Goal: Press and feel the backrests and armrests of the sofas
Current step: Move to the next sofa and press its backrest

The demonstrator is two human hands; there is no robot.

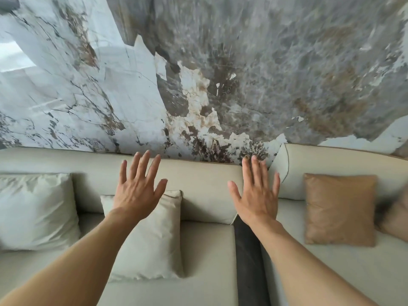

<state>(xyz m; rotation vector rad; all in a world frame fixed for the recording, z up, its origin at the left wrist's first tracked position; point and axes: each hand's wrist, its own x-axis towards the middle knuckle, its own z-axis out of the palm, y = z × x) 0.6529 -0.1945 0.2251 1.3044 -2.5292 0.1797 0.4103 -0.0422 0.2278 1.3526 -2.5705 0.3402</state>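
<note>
Two cream sofas stand side by side against a marble wall. The left sofa's backrest (203,180) runs across the middle of the view. The right sofa's backrest (331,162) begins at the right. My left hand (138,191) is stretched out flat, fingers spread, in front of the left backrest and above a small cream pillow (154,244). My right hand (257,195) is also flat with fingers apart, at the right end of the left backrest, over the dark gap (245,250) between the sofas. Whether either palm touches the fabric I cannot tell.
A large pale cushion (37,210) leans at the left. A tan cushion (340,208) leans on the right sofa, with another (397,215) at the far right edge. The veined marble wall (198,74) rises right behind the backrests.
</note>
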